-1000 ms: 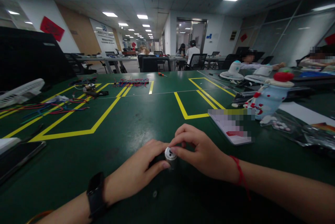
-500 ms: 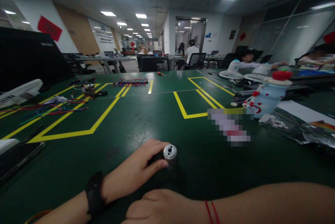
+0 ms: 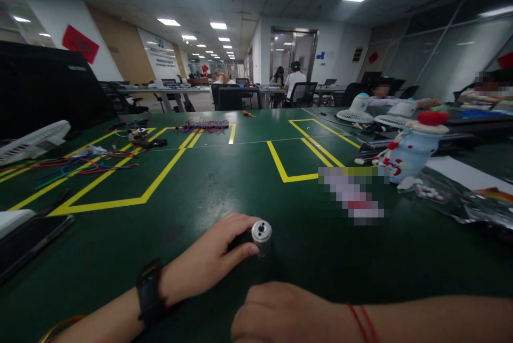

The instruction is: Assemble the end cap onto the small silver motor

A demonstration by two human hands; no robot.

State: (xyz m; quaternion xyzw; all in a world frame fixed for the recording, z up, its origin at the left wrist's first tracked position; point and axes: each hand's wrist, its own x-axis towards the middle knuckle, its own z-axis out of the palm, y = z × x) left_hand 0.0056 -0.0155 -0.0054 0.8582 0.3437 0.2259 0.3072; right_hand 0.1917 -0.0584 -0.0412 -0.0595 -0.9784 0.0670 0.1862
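In the head view, my left hand has its thumb and fingers closed around a small silver metal cylinder that looks like a small motor. The cylinder is upright on the green table, its flat top facing up with a dark centre and small dark holes. A black watch is on my left wrist. My right hand is curled closed at the bottom edge, nearer to me and apart from the cylinder. Its fingertips, and whatever they may hold, are hidden. Red string circles my right wrist.
Yellow tape marks the green table. Loose wires and a phone lie left. A screwdriver is at the far edge. On the right are a light-blue cup, plastic bags and small fans. People sit beyond.
My right hand has moved to the right, away from my left wrist. The left hand still holds the cylinder in nearly the same place. The view has shifted slightly.
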